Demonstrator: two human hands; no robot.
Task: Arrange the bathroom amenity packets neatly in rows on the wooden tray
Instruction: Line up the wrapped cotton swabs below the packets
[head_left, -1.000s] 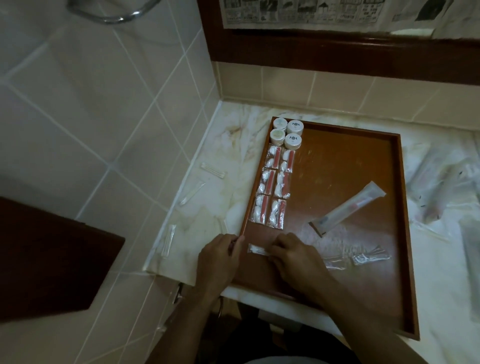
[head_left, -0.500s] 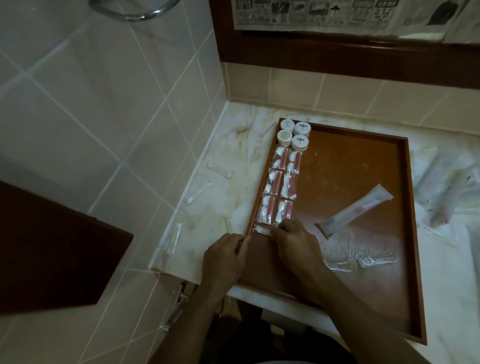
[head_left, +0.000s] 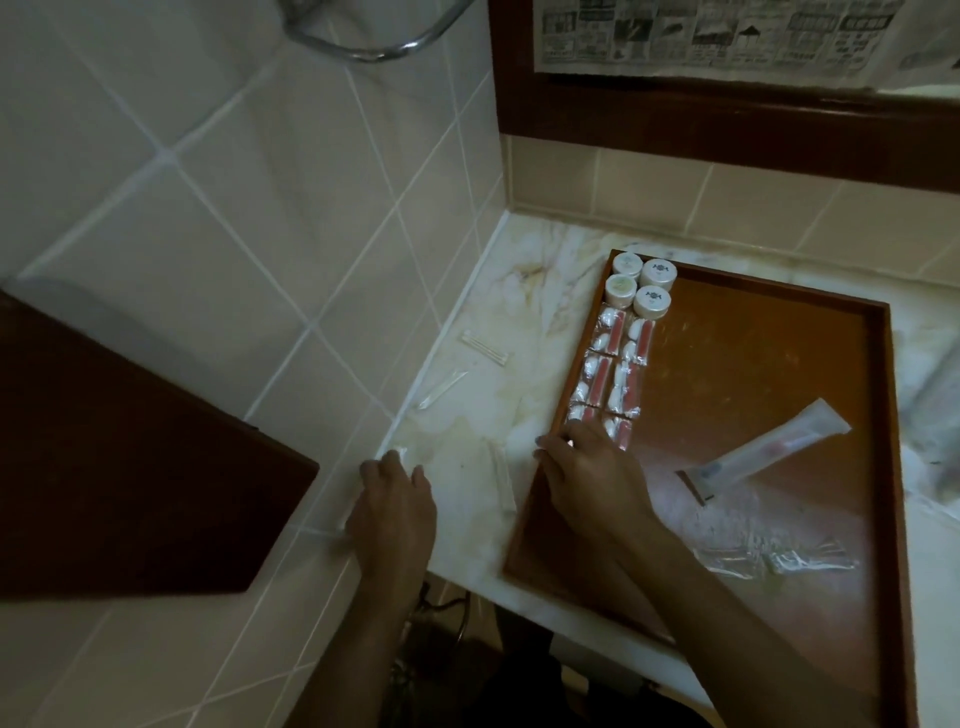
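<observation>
The wooden tray (head_left: 883, 415) lies on the marble counter. In its far left corner stand several white jars (head_left: 641, 283). Below them run two columns of red-and-white packets (head_left: 610, 364). My right hand (head_left: 592, 467) rests at the near end of those columns, by the tray's left rim, fingers bent down; anything under it is hidden. My left hand (head_left: 395, 509) is at the counter's left edge, pinching a cotton swab packet (head_left: 393, 457) whose ends stick out on both sides. A long toothbrush packet (head_left: 769, 452) lies slanted mid-tray, and clear packets (head_left: 779, 558) lie near the tray's front.
Three more swab packets lie loose on the counter left of the tray: a far swab packet (head_left: 485, 348), a middle one (head_left: 441, 387) and a near one (head_left: 501, 478). Tiled wall rises on the left. Blurred wrapped items (head_left: 935, 415) lie right of the tray.
My left hand left the tray's corner and moved left to the swab packet at the counter's edge. My right hand slid the small clear packet up to the foot of the columns.
</observation>
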